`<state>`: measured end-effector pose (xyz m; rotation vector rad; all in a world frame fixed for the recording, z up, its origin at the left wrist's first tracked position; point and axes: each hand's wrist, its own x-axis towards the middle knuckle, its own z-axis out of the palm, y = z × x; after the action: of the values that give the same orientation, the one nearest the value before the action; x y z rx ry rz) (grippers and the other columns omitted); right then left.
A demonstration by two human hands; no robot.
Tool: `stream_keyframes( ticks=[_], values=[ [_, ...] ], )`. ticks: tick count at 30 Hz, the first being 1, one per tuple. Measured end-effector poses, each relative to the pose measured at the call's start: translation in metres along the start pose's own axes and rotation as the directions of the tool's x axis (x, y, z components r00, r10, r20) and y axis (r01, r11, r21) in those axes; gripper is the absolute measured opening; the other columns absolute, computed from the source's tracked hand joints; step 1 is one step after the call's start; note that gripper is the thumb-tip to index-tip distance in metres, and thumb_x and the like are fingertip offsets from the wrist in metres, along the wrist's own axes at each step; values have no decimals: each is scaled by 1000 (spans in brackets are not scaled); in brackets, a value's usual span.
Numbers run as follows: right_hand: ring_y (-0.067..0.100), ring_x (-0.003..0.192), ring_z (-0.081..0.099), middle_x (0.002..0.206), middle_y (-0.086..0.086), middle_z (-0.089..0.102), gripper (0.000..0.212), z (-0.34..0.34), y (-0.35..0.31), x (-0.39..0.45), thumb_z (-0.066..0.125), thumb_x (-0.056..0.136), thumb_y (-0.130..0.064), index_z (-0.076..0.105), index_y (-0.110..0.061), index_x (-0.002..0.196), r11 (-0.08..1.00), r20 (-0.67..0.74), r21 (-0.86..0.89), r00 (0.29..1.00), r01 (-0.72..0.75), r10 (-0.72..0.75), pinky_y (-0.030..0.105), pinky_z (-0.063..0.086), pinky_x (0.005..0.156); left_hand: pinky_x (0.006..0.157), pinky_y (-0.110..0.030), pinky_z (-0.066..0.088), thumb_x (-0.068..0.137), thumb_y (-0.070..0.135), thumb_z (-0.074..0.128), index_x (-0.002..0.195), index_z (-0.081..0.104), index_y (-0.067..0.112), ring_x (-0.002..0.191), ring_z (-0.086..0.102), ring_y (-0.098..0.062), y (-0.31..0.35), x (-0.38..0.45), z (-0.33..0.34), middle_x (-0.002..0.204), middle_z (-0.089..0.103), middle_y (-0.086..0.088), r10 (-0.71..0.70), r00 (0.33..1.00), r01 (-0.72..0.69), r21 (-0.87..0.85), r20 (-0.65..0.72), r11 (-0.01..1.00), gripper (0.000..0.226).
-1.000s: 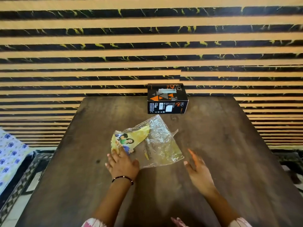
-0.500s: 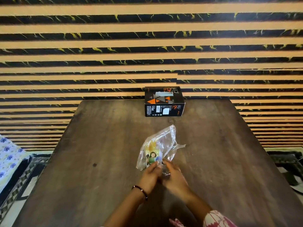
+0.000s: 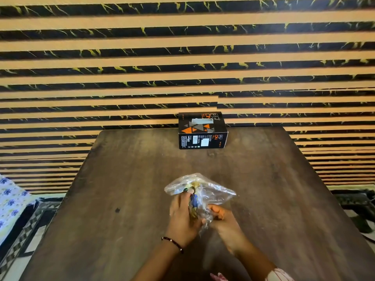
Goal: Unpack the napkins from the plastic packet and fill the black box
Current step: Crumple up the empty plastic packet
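- Head view, change since the earlier frames: a second ago the plastic packet lay flat on the table with only the left hand on it and the right hand open beside it; both hands have since closed on it and lifted its near end.
- Head view, packet: crumpled clear film with a yellow-and-blue printed insert inside; it sits nearer the person than the black box, roughly in line with it and well apart from it. Whether any napkins remain inside cannot be told.
- Head view, hands: left fingers curl around the packet's near left side, clamped on the film and insert; right fingers pinch together on the packet's near right corner. A dark bracelet circles the left wrist.
- Head view, black box: stands closed at the table's far edge, slot in its top face, orange and grey triangles printed there.
- Head view, surroundings: a black-and-tan striped wall rises behind the black box.
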<state>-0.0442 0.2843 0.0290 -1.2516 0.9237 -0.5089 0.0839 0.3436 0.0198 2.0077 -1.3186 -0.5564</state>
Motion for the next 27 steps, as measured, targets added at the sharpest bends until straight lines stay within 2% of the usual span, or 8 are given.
stream_keyframes(
  ticks=[3,7,12,14,16,18,21,27],
  values=[
    [20,81,71,95,15,73,40,-6,-3,-4,53,74,20,72,-8,95,997,92,44,994,-67,63,24,55,66,93,-7,24,74,22,71,135,36,15,121,43,-11,3,1,-3,132,45,0,11,993,-2,-75,118,997,70],
    [13,78,71,90,7,75,39,-3,-12,-7,56,75,17,71,-14,92,994,42,10,994,-105,104,20,54,65,74,2,27,79,14,67,122,52,12,101,57,-10,5,2,-5,114,63,-3,-57,997,59,-42,57,997,46],
    [5,89,63,104,-10,65,38,-7,-36,-10,61,79,1,61,-31,98,916,-142,-395,981,66,-131,9,48,78,69,-7,32,84,14,61,115,60,10,95,64,-22,1,5,-11,105,69,-9,-124,992,124,-27,-6,992,31],
    [7,103,54,123,-11,52,48,-14,-42,-8,65,78,-8,54,-32,118,788,-161,-606,953,111,-258,14,43,89,64,-16,31,84,16,59,88,62,20,81,60,-26,2,5,-13,82,66,-3,-71,997,73,-42,39,996,6],
    [12,126,36,138,-12,37,66,-21,-43,-5,71,75,-19,43,-33,133,679,-70,-723,965,125,-252,24,30,105,69,-22,29,82,22,56,68,52,25,79,51,-22,3,3,-9,72,54,6,26,996,-24,-22,82,999,15],
    [10,132,29,143,-11,31,76,-27,-44,-5,76,72,-24,37,-36,136,762,7,-638,990,110,-138,28,27,110,85,-24,27,77,30,52,75,59,22,98,45,-17,-1,4,-5,85,56,8,87,994,-89,24,73,996,10],
    [9,122,49,138,-6,47,75,-32,-44,-9,81,67,-20,41,-39,127,937,122,-343,992,62,-21,25,42,101,104,-11,13,77,30,55,78,64,38,123,28,-3,5,5,-13,103,62,12,193,978,-179,-159,78,971,12],
    [14,110,62,119,-1,65,58,-37,-45,-20,80,61,-16,56,-27,112,987,220,-158,974,-10,45,30,50,96,82,-20,49,73,-6,68,95,61,11,95,63,-11,21,-6,-18,100,66,-2,116,983,-12,-579,143,815,28]
  ],
)
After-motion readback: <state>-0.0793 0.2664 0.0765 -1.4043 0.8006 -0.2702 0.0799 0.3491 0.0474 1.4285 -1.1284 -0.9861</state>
